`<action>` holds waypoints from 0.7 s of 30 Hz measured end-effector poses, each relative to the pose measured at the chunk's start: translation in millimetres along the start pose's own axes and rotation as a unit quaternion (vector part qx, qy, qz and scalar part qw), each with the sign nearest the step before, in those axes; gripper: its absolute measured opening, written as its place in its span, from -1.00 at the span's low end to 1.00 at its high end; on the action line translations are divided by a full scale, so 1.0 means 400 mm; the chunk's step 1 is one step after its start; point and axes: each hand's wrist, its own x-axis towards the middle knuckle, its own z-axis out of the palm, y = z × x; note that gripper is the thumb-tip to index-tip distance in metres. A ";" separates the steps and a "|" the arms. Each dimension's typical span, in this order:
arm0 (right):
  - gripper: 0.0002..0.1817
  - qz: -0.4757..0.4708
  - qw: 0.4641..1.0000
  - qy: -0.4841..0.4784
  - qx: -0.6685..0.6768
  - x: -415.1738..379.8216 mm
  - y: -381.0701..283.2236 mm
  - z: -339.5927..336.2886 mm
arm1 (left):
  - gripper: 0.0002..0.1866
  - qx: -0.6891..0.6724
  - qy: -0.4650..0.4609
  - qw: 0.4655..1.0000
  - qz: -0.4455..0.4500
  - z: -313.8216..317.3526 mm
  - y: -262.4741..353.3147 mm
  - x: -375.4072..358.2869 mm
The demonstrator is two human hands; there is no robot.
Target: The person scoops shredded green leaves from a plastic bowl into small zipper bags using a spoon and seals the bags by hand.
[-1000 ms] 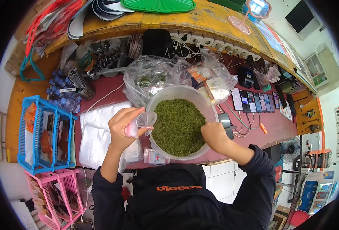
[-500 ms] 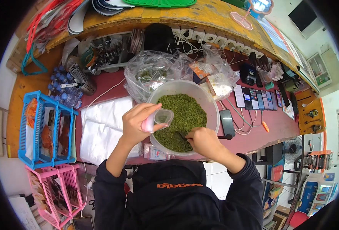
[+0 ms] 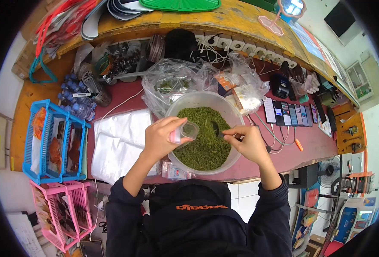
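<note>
One cup (image 3: 190, 129) in left grip (image 3: 161, 137), spoon (image 3: 216, 127) in right grip (image 3: 250, 143).

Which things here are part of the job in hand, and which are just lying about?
Seemingly in the job:
- clear cup, held
- dark spoon, held
- round tub
- green shreds

Apparently lying about:
- phones
- bottles
- green tray

Can't tell: white plastic sheets.
</note>
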 end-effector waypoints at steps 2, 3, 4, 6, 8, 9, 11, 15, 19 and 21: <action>-0.83 -0.042 0.998 0.052 -0.020 -0.001 -0.030 0.002 | -0.43 -0.008 -0.009 1.000 -0.016 0.014 0.015 0.001; -0.84 -0.080 0.990 0.108 -0.040 -0.002 -0.043 0.006 | -0.43 -0.019 -0.019 0.999 -0.030 0.022 0.023 0.003; -0.85 -0.134 0.980 0.140 -0.046 -0.005 -0.054 0.017 | -0.43 -0.029 -0.015 0.999 -0.031 0.032 0.029 0.007; -0.84 -0.186 0.959 0.181 -0.115 -0.009 -0.057 0.043 | -0.44 -0.032 -0.010 0.999 -0.037 0.039 0.046 0.018; -0.81 -0.238 0.916 0.233 -0.222 -0.018 -0.043 0.071 | -0.44 -0.035 -0.005 0.998 -0.044 0.042 0.059 0.027; -0.81 -0.238 0.916 0.233 -0.223 -0.024 -0.044 0.073 | -0.43 -0.047 -0.010 0.997 -0.054 0.042 0.063 0.031; -0.81 -0.234 0.903 0.233 -0.273 -0.030 -0.046 0.077 | -0.42 -0.059 -0.014 0.996 -0.066 0.044 0.064 0.030; -0.84 -0.219 0.909 0.260 -0.241 -0.035 -0.053 0.018 | -0.47 -0.056 0.005 0.996 -0.076 0.037 0.058 0.020; -0.92 -0.074 0.975 0.100 -0.185 -0.043 -0.081 -0.045 | -0.63 -0.002 0.050 0.998 -0.045 0.052 0.036 0.007; -0.94 -0.077 0.957 0.069 -0.272 -0.009 -0.022 -0.022 | -0.73 0.006 0.052 0.998 -0.039 0.051 0.032 0.008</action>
